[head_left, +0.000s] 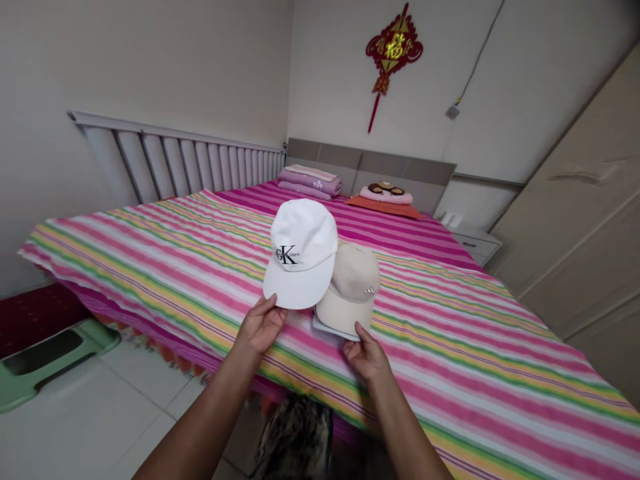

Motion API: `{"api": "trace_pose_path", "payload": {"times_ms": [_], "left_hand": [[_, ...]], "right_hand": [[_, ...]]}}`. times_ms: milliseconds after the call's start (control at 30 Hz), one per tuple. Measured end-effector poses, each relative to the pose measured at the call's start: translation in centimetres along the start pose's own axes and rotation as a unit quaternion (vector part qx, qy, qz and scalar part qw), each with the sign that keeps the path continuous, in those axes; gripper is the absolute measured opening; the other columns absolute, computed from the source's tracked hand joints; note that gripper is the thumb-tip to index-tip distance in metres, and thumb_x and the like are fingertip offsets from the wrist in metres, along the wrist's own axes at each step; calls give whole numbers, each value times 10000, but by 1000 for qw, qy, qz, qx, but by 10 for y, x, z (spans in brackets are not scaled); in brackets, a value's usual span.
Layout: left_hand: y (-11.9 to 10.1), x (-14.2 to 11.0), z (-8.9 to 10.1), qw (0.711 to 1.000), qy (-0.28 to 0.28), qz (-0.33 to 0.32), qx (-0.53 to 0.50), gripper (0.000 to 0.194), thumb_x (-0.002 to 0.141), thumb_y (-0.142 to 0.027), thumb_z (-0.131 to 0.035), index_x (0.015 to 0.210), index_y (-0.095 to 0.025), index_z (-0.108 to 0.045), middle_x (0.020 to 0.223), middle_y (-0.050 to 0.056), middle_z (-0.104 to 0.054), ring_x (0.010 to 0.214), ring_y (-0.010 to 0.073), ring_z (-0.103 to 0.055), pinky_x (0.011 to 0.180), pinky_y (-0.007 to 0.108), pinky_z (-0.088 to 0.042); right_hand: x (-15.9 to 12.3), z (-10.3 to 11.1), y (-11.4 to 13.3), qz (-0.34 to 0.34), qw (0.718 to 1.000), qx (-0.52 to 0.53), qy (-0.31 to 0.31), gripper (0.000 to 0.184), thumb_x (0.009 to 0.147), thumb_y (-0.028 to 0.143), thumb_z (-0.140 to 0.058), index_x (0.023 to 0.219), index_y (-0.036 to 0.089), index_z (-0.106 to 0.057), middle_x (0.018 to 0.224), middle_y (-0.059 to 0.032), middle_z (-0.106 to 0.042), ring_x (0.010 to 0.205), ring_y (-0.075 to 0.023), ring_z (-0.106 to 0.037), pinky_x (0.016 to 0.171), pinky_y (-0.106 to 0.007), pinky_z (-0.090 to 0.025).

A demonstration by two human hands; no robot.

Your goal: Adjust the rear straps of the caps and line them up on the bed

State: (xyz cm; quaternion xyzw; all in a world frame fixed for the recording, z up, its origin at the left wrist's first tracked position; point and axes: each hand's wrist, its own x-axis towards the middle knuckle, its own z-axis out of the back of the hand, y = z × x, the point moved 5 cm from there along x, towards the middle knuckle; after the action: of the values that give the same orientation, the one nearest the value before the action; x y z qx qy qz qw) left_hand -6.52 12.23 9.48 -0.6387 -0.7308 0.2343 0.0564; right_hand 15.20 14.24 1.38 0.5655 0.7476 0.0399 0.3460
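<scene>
My left hand (263,325) pinches the brim of a white baseball cap (305,237) with black letters on its front. Lower and to the right, my right hand (367,351) grips the brim of a beige baseball cap (356,277) with a small white logo. A pale bluish brim (327,327) shows beneath the beige one; the rest of it is hidden. The white cap overlaps the left side of the beige cap. Both are held over the near part of the striped bedspread (200,260).
Folded purple bedding (310,181) and a pink folded item (386,195) lie by the headboard (405,175). A white radiator (185,157) runs along the left wall. At lower left stands a green stool (75,350); a nightstand (475,243) and wardrobe (575,200) are at right.
</scene>
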Motion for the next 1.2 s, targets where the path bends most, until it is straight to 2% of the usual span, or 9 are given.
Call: {"api": "trace_pose_path", "payload": {"times_ms": [200,300,400,500,667,800,967,1100,1200], "left_hand": [[16,5,-34,992,109,15,68,435,764,36,-436,1143,-154,-532,900,52,-685,758,132,-638,678,222,-516],[32,11,-23,991,91,34,91,416,736,24,-490,1116,-136,-546,874,56,-684,714,124,-630,656,204,-509],[52,8,1,990,57,62,110,440,694,26,-538,1101,-141,-550,826,49,-685,684,124,-626,650,208,-510],[76,-6,22,982,81,106,130,486,647,15,-589,1103,-147,-551,869,60,-688,739,155,-636,684,241,-514],[115,-43,48,962,158,177,133,497,596,-42,-675,1072,-147,-580,968,77,-680,867,207,-633,777,304,-498],[122,-60,54,924,255,240,156,458,606,-113,-702,1052,-111,-600,979,115,-677,870,229,-636,771,322,-488],[100,-43,37,923,272,236,137,348,761,-342,-592,1025,-119,-625,952,111,-688,929,232,-622,850,334,-443],[89,-35,4,922,285,206,164,337,667,-319,-684,937,-119,-663,829,95,-707,829,227,-647,798,314,-461],[87,-44,-20,906,329,196,180,334,544,-206,-750,850,-94,-679,708,86,-698,642,191,-642,642,264,-480]], "right_hand": [[14,-31,-28,-12,998,-45,50,148,761,77,-600,840,194,-557,648,63,-675,506,-58,-596,432,-127,-444],[9,-23,-45,-44,991,-114,59,71,760,143,-629,804,132,-574,614,-8,-682,516,-103,-629,476,-177,-490],[-4,0,-50,-86,974,-200,66,224,684,229,-710,712,39,-593,511,-121,-655,410,-203,-615,350,-252,-455],[-16,18,-24,-35,973,-217,63,307,686,341,-700,689,49,-606,495,-113,-654,372,-172,-593,313,-203,-403],[-36,18,41,88,980,-156,88,427,714,550,-588,931,184,-628,854,-40,-725,789,-166,-662,728,-278,-512],[-60,17,64,133,971,-115,161,376,660,388,-708,1001,246,-633,905,-12,-726,893,-203,-639,853,-328,-459],[-87,30,49,121,964,-143,191,479,555,221,-785,1013,231,-645,838,-39,-735,733,-222,-672,778,-351,-493],[-104,39,41,107,958,-196,180,413,508,207,-804,904,196,-684,759,-79,-733,772,-276,-666,802,-410,-470],[-120,41,53,123,955,-203,178,385,487,359,-804,826,210,-701,736,-80,-727,739,-270,-661,734,-384,-491]]}}
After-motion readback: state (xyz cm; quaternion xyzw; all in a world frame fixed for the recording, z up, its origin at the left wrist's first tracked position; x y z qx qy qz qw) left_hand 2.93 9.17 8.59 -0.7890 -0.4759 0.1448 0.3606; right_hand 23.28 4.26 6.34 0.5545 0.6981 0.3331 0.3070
